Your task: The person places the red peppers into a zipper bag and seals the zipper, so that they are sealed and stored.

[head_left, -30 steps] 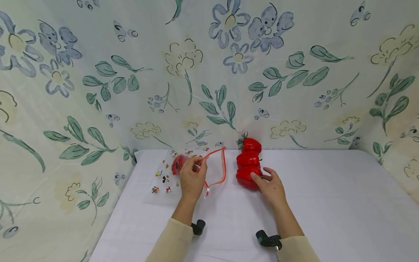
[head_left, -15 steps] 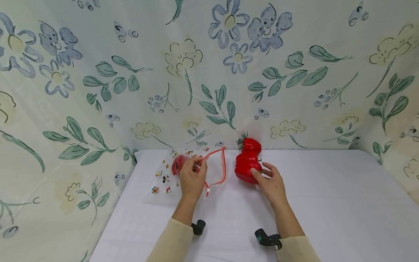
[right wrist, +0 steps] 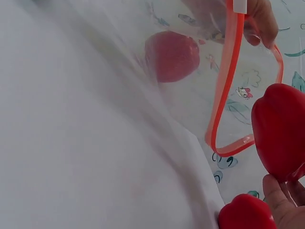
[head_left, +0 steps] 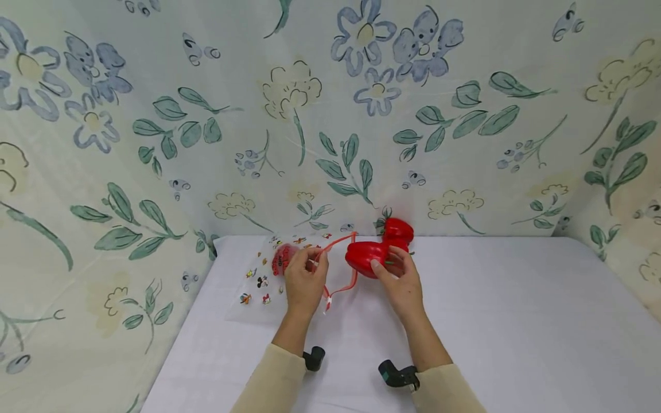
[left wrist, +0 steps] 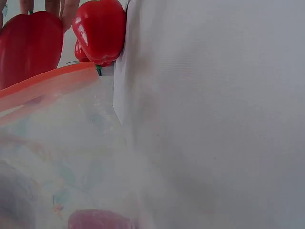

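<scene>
My left hand [head_left: 304, 284] pinches the orange-red rim [head_left: 341, 287] of a clear zip bag [head_left: 242, 310] printed with small cartoon figures, its mouth spread wide. Inside the bag lies a red round thing [head_left: 281, 259] with dark lettering, seen through the plastic in the right wrist view too. A glossy red bell pepper [head_left: 361, 257] is in my right hand [head_left: 405, 289], held by its stem end with the blunt end toward the bag. In the head view this pepper overlaps the right side of the bag's mouth. The right wrist view shows it right beside the rim [right wrist: 221, 95].
Behind my right hand stays another red bell pepper [left wrist: 100, 31], partly hidden in the head view. At the table's back edge sits a red thing with a leafy green top [head_left: 399, 229], against the floral curtain [head_left: 465, 172]. A white cloth [head_left: 516, 321] covers the table.
My right hand has lifted the nearest bell pepper from the row and carried it left to the bag's mouth. The left hand keeps its place on the rim.
</scene>
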Available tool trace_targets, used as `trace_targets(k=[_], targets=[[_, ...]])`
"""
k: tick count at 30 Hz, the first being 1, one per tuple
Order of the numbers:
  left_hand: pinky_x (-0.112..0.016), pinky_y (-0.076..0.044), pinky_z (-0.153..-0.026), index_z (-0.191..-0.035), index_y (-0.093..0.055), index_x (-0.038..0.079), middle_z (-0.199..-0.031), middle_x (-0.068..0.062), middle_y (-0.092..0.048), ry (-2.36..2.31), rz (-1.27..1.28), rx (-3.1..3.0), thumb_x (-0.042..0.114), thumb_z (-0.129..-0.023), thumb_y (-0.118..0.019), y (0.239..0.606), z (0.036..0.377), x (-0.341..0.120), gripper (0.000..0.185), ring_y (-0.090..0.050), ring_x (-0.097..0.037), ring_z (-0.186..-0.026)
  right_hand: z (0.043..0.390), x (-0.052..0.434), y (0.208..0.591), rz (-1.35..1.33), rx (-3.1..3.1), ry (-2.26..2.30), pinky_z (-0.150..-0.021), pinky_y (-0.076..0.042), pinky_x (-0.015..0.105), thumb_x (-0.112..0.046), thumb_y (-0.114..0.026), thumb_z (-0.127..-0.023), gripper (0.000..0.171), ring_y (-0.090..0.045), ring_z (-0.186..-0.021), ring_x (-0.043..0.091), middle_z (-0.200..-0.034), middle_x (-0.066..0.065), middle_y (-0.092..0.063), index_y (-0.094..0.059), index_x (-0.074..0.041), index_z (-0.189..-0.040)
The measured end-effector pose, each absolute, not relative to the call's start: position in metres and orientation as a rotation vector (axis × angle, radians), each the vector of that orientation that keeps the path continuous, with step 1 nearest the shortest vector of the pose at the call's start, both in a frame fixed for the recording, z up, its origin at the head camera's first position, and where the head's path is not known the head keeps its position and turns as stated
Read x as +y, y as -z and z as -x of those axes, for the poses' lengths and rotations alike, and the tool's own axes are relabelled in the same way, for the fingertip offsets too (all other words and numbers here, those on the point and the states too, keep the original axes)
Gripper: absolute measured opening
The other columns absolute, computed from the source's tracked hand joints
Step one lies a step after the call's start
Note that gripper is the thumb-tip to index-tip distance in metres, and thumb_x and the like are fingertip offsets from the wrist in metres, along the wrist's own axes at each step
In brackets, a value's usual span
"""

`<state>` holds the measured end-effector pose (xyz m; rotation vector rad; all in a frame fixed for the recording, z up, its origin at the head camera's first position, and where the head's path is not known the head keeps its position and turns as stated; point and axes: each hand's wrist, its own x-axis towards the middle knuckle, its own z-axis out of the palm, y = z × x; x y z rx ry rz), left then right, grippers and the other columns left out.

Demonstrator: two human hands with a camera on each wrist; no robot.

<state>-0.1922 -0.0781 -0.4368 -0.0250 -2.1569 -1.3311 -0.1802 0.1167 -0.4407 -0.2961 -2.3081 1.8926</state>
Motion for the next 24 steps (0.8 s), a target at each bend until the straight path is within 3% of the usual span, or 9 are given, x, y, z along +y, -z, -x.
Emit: trace_targets(k=[17, 24], targets=[[-0.021, -0.051, -0.065, -0.105, -0.074, 0.015, -0.097, 0.001, -0.072, 1.328, 0.008, -2.195, 0.026, -0.095, -0.072, 0.435, 0.191, -0.077, 0.015, -0.057, -0.013, -0.08, 0.186, 0.065, 0.447, 0.354, -2.191, -1.956, -0.096, -0.058, 0.047, -0.038, -0.078, -0.089, 0.066, -0.053, -0.132, 0.029, -0.149, 0.004, -0.048, -0.046, -0.021, -0.144], [-0.02, -0.05, -0.063, -0.102, -0.074, 0.013, -0.091, -0.002, -0.071, 1.359, 0.032, -2.156, 0.021, -0.094, -0.073, 0.434, 0.19, -0.077, 0.012, -0.056, -0.012, -0.077, 0.187, 0.058, 0.449, 0.099, -2.569, -1.849, -0.107, -0.051, 0.05, -0.04, -0.065, -0.098, 0.055, -0.055, -0.135, 0.03, -0.147, 0.006, -0.058, -0.05, -0.024, -0.148]])
